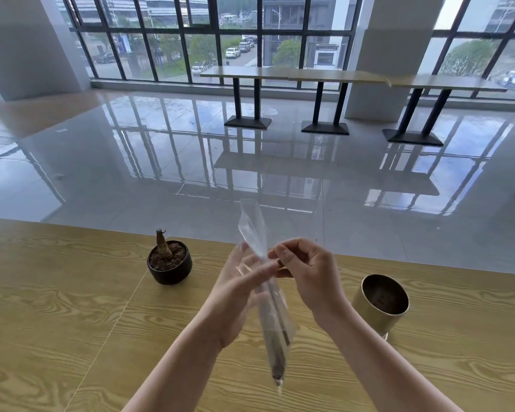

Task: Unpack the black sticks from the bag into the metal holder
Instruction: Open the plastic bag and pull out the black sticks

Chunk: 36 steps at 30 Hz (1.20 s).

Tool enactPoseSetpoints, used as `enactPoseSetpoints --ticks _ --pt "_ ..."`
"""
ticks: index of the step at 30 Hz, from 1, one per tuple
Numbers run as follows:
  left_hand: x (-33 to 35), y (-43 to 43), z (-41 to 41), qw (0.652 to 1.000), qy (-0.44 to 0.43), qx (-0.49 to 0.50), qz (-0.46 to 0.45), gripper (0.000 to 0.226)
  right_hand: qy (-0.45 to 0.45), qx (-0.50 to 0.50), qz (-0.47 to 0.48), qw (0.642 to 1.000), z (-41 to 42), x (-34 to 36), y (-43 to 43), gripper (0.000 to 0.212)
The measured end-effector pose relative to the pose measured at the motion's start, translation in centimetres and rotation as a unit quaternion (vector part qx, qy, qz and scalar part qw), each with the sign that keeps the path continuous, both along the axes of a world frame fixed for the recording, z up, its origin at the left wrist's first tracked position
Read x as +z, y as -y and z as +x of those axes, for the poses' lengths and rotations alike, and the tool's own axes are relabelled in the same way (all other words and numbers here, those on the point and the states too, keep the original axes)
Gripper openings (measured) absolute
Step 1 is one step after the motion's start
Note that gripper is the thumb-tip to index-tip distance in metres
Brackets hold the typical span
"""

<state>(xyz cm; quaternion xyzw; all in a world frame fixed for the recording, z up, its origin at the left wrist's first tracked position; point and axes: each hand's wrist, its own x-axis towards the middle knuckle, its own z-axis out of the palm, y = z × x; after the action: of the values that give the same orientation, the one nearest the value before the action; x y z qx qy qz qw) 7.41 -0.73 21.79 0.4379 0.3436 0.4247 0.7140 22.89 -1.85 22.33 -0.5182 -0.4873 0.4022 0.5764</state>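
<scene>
Left hand (pixel 238 292) grips the bag (pixel 252 226) mid-length, and the right hand (pixel 305 276) pinches its neck. Sticks (pixel 277 355) sit in the bag's lower end, held above the counter (pixel 72 322). Risk: the thin film may slip or tear, dropping sticks short of the holder (pixel 366 315). The holder stands at right, nothing between. Pot (pixel 170 270) stands left, well apart.

Pretty bright overall: plenty of daylight is let in through the big windows (pixel 250 40) at the back and bounced off the glossy floor (pixel 161 150), where the frames are mirrored with a fair bit of glare. Only faint, soft shadows are cast on the wooden table (pixel 57 307), and the bag (pixel 252 227) is rendered a bit soft. Straight lines are visibly bent toward the edges by the wide-angle lens.
</scene>
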Motion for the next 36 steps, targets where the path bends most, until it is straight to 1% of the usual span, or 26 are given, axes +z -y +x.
enactPoseSetpoints --ticks 2,4,6,7,10,11,12,13,15,17,18,19,20,21,22,23,24,25,26,27,29,30,31,33,35,36 --pt "-0.4 0.1 0.2 0.999 0.032 -0.035 -0.011 0.073 0.016 0.018 0.011 1.000 -0.2 0.3 0.0 0.009" --pt "-0.7 0.0 0.1 0.997 0.051 -0.016 -0.059 0.078 0.001 0.038 0.004 0.999 0.1 0.6 -0.1 0.008" --pt "-1.2 -0.3 -0.6 0.994 0.068 0.000 -0.090 0.082 -0.020 0.038 0.003 0.999 1.1 1.2 -0.3 0.009" --pt "-1.3 -0.4 -1.1 0.993 0.074 0.004 -0.095 0.082 -0.041 0.026 0.008 0.999 1.8 1.6 -0.4 0.009" --pt "-1.8 -0.6 -2.2 0.988 0.108 0.004 -0.110 0.078 -0.157 -0.062 0.032 0.985 4.6 2.8 -0.7 0.012" --pt "-2.0 -0.7 -2.5 0.986 0.120 0.004 -0.119 0.077 -0.178 -0.081 0.032 0.980 5.2 2.9 -0.9 0.013" --pt "-2.1 -0.8 -2.7 0.982 0.135 0.005 -0.129 0.075 -0.178 -0.082 0.028 0.980 5.5 2.9 -0.9 0.016" --pt "-2.3 -0.9 -2.8 0.979 0.152 0.004 -0.138 0.073 -0.157 -0.067 0.025 0.985 5.6 2.7 -0.8 0.024" --pt "-2.6 -1.1 -2.8 0.970 0.193 0.001 -0.148 0.071 -0.064 -0.016 0.042 0.997 5.5 1.8 -0.3 0.050" --pt "-2.7 -1.5 -2.8 0.960 0.232 -0.005 -0.154 0.072 0.098 0.026 0.061 0.993 5.6 0.5 0.8 0.082" --pt "-2.7 -1.6 -2.8 0.957 0.246 -0.012 -0.152 0.073 0.196 0.036 0.056 0.978 5.8 -0.3 1.2 0.095" --pt "-2.5 -1.7 -2.9 0.955 0.256 -0.022 -0.147 0.073 0.296 0.032 0.047 0.953 6.1 -1.2 1.4 0.103" --pt "-2.4 -1.7 -2.9 0.954 0.263 -0.033 -0.141 0.073 0.379 0.012 0.043 0.924 6.3 -2.1 1.4 0.102" --pt "-2.3 -1.7 -2.9 0.954 0.265 -0.043 -0.136 0.073 0.425 -0.014 0.048 0.904 6.4 -2.9 1.3 0.090" --pt "-2.3 -1.8 -2.9 0.954 0.263 -0.050 -0.133 0.073 0.431 -0.039 0.058 0.900 6.4 -3.3 1.1 0.069" --pt "-2.4 -1.9 -3.0 0.955 0.258 -0.054 -0.136 0.073 0.416 -0.059 0.070 0.905 6.4 -3.3 0.7 0.045" --pt "-2.4 -2.1 -3.2 0.956 0.252 -0.054 -0.141 0.072 0.394 -0.063 0.070 0.914 6.6 -2.9 0.3 0.024" --pt "-2.5 -2.4 -3.5 0.957 0.244 -0.050 -0.147 0.070 0.357 -0.047 0.058 0.931 7.2 -2.1 -0.2 0.012" --pt "-2.6 -2.7 -3.8 0.961 0.229 -0.043 -0.152 0.068 0.305 -0.031 0.038 0.951 7.9 -0.9 -0.8 0.012" --pt "-2.7 -3.0 -4.2 0.965 0.208 -0.036 -0.155 0.066 0.246 -0.030 0.027 0.969 9.0 0.6 -1.3 0.016" --pt "-2.9 -3.9 -4.9 0.974 0.157 -0.020 -0.164 0.059 0.157 -0.063 0.028 0.985 11.4 3.9 -1.9 0.021" --pt "-2.9 -4.2 -5.2 0.977 0.132 -0.012 -0.166 0.056 0.130 -0.057 0.024 0.990 12.2 5.4 -2.1 0.023" --pt "-2.9 -4.5 -5.5 0.980 0.109 -0.008 -0.166 0.054 0.113 -0.032 0.011 0.993 12.6 6.6 -2.1 0.024" --pt "-2.9 -5.0 -5.9 0.984 0.066 0.000 -0.165 0.049 0.109 0.027 -0.032 0.993 12.4 7.8 -1.9 0.024" --pt "-3.0 -5.4 -6.1 0.986 0.017 0.027 -0.164 0.044 0.118 0.057 -0.071 0.989 11.8 8.2 -1.6 0.024" --pt "-3.2 -5.5 -6.2 0.986 -0.023 0.052 -0.157 0.042 0.114 0.065 -0.083 0.988 11.6 8.4 -1.5 0.024"
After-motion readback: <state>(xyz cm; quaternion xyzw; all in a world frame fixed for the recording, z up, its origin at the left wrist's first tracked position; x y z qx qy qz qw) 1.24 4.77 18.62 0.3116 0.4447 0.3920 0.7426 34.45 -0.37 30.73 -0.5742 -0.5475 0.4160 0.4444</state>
